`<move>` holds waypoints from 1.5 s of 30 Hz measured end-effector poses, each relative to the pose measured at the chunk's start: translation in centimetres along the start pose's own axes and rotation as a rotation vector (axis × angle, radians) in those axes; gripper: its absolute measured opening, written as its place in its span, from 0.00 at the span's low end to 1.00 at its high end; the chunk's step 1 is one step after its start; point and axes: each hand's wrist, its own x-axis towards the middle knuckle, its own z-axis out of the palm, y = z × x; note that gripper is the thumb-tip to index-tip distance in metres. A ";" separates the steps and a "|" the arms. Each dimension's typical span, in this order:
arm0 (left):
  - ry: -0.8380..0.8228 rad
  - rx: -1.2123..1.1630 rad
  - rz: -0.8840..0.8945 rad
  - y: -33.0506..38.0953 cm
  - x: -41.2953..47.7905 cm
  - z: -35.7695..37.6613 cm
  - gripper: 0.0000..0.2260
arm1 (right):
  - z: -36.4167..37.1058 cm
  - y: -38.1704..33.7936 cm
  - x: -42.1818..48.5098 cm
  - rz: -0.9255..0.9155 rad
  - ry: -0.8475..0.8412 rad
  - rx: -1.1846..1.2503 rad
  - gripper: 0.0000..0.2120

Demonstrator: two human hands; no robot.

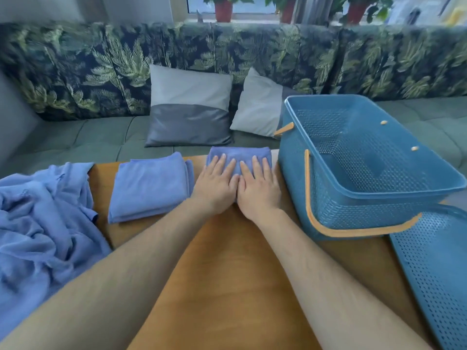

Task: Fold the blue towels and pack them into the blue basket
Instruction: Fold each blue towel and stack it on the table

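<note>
Both your hands are flat, fingers straight, gripping nothing. Your left hand (pixel 214 184) and right hand (pixel 257 188) lie side by side, thumbs touching, palms down on the small folded towel (pixel 240 155). That towel sits at the far edge of the orange surface (pixel 227 274), and its far half shows past your fingertips.

Just left of your left hand is the folded towel stack (pixel 149 188). It lies flat on the surface with layered edges showing along its near and right sides. It's close to the small folded towel; can't tell if they touch.

Further left is the loose towel pile (pixel 38 223), crumpled and unfolded. It spills over the left edge of the surface and sits apart from the stack.

Right of your right hand is the blue basket (pixel 353 198), upright on the surface with its top open. Its perforated inner walls and floor are in view. Its orange handle (pixel 310 210) is folded down against the near side. The basket stands near the small folded towel, not touching it.

The perforated blue lid (pixel 434 274) lies flat at the near right, beside the basket.

Behind the surface are a green sofa seat (pixel 75 137), two grey cushions (pixel 189 107) and a leaf-print backrest (pixel 101 66). Red plant pots (pixel 223 10) stand on the sill above.
</note>
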 end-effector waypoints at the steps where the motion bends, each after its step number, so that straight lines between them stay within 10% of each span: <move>1: -0.023 0.007 -0.003 -0.1 -0.1 0.6 0.25 | 0.4 0.2 0.0 0.011 -0.018 -0.001 0.26; 10: -0.065 0.152 -0.036 0.6 -1.2 -0.7 0.25 | -2.2 -0.6 -0.6 -0.001 -0.143 -0.098 0.27; 25: 0.509 0.284 -0.277 -9.6 -23.4 -14.0 0.21 | -6.3 -20.4 -13.4 -0.584 0.081 0.372 0.24; 38: 0.168 0.398 -0.619 -20.7 -31.2 -17.5 0.13 | -2.4 -32.0 -14.8 -0.650 -0.149 0.171 0.19; 45: 0.336 0.254 -0.508 -19.6 -30.2 -17.6 0.28 | -2.7 -30.0 -15.2 -0.518 -0.124 0.714 0.04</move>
